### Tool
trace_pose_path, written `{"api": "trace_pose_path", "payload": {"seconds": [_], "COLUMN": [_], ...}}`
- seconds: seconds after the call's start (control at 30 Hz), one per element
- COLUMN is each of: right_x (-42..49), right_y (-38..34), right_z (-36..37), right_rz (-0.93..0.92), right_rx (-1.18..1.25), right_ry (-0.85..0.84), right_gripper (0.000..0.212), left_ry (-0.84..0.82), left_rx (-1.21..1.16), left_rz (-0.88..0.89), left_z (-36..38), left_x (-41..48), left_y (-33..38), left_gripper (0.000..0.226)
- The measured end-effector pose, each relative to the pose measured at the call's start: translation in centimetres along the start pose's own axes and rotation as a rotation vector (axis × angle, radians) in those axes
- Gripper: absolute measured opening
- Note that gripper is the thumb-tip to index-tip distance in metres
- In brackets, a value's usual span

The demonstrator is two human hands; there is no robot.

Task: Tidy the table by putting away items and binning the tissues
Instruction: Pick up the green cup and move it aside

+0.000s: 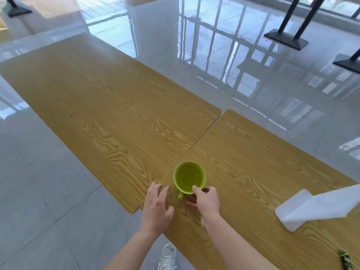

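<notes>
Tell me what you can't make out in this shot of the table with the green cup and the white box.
- White box: cut off by the right edge in the head view, so its contents and full shape are hidden.
- Green packet: clipped by the bottom right corner and too small to identify.
- Green cup: the right hand covers its near rim, so the grip can't be judged.
- Tissues and a bin: none in frame.

Green cup (189,177) upright on wood-grain worktop (109,106), right hand (206,199) pinching its near rim. Left hand (157,206) flat, fingers spread, beside cup. White plastic container (303,208) at right edge.
</notes>
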State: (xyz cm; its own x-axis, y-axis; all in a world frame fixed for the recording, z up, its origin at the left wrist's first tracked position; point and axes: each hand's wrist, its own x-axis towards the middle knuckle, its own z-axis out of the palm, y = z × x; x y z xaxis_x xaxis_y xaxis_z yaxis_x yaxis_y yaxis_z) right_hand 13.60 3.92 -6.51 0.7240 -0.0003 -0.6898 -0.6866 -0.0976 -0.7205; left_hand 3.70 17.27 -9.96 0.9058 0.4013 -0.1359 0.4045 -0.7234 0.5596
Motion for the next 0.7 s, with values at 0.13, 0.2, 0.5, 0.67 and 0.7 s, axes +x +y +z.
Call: {"api": "trace_pose_path", "payload": {"seconds": [0.13,0.2,0.5,0.67,0.7], "right_x": [1.1,1.6,2.6,2.7,2.7], "right_y": [-1.4,-2.3,-2.6,-2.6,-2.6], "right_z": [-0.6,-0.5,0.4,0.9,0.9], "right_rz": [-0.136,-0.214,-0.231,-0.214,-0.214], "right_rx": [-0.346,-0.430,-0.467,-0.429,-0.417], "right_ry": [0.065,0.083,0.072,0.065,0.067], "right_gripper": [0.043,0.041,0.023,0.017,0.015], "left_ry": [0.028,0.028,0.072,0.071,0.069], "left_rx": [-0.153,-0.158,-0.141,-0.139,-0.137], "left_rz": [-0.003,-0.024,-0.041,-0.026,-0.021], "left_z": [-1.1,-1.2,-2.0,-2.3,-2.4], "left_x": [1.1,1.6,2.3,2.4,2.4], "left_y": [1.4,1.8,0.9,1.0,1.0], "left_gripper": [0.068,0.069,0.048,0.027,0.023]}}
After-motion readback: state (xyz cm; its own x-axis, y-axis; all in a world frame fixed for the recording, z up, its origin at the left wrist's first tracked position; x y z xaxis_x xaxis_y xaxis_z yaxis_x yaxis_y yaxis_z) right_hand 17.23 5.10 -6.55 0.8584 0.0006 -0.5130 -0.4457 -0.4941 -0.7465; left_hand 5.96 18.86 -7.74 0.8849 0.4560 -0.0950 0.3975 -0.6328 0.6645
